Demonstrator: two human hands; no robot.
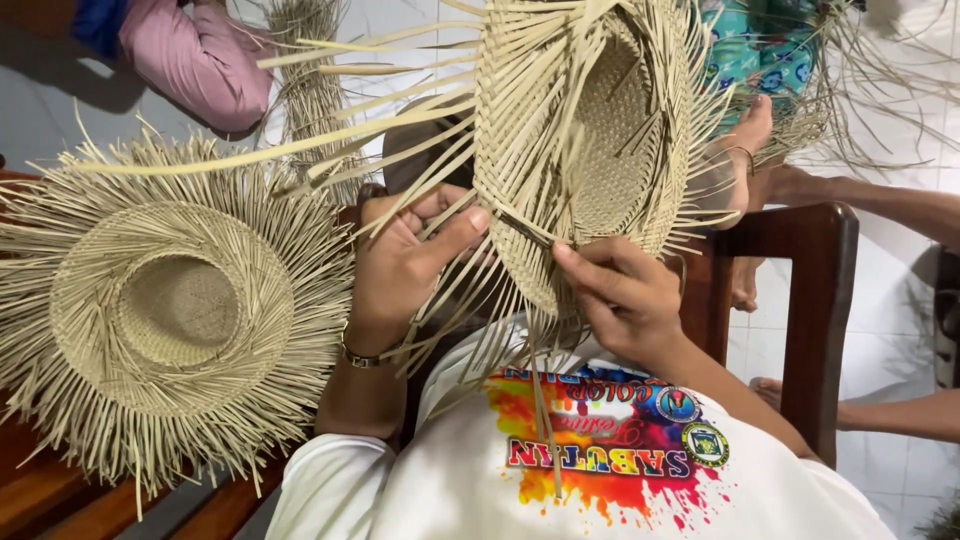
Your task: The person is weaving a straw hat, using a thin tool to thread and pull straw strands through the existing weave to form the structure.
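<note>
Matt woven straw hat (pixel 590 130), glossy dark wooden chair (pixel 815 290)

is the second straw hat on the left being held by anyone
No, the second hat lies untouched on the wooden bench; both hands are on the other hat.

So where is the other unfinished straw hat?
In the head view, the second straw hat lies brim-up at far left on the wooden bench, beside the left hand.

The person is wearing a white T-shirt (pixel 600 480) showing a rainbow-coloured splash print and round badges, and a thin metal bracelet (pixel 358 356) circling the left wrist.
</note>
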